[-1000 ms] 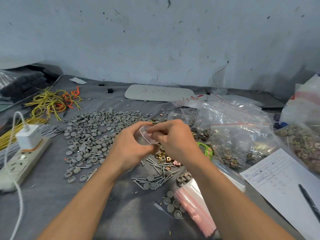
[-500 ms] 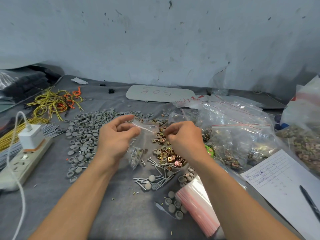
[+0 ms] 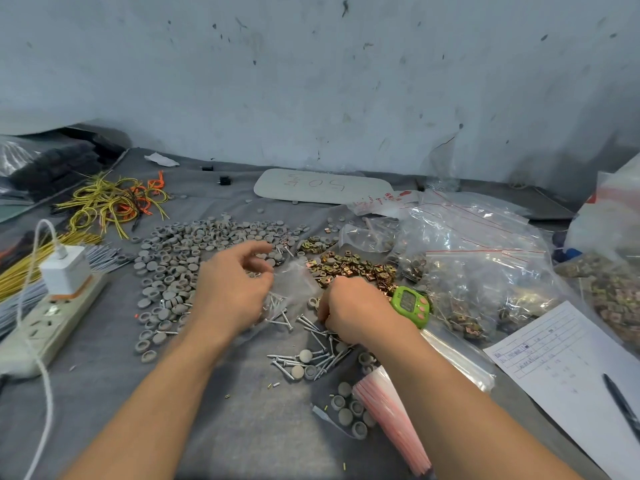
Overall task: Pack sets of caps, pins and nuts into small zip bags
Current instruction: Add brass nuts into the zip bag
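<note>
My left hand [image 3: 232,289] pinches a small clear zip bag [image 3: 294,282] that hangs blurred between my hands, with a few pins showing inside it. My right hand [image 3: 356,310] is down on the loose silver pins [image 3: 304,362], fingers bunched on some at the pile's upper edge; the fingertips are hidden. Grey round caps [image 3: 180,258] lie spread out left of my left hand. Brass-coloured nuts [image 3: 353,265] sit in a heap just beyond my right hand. A stack of empty red-striped zip bags [image 3: 391,417] lies under my right forearm.
A green timer [image 3: 410,304] lies at my right wrist. Large clear bags of nuts [image 3: 485,271] fill the right side, with a paper form [image 3: 568,368] and pen [image 3: 623,407] in front. A power strip [image 3: 52,320] and yellow wires [image 3: 110,202] lie at the left.
My hands came apart from the bag's mouth. The right hand dropped from the bag to the pin pile. The left hand lowered, keeping the bag.
</note>
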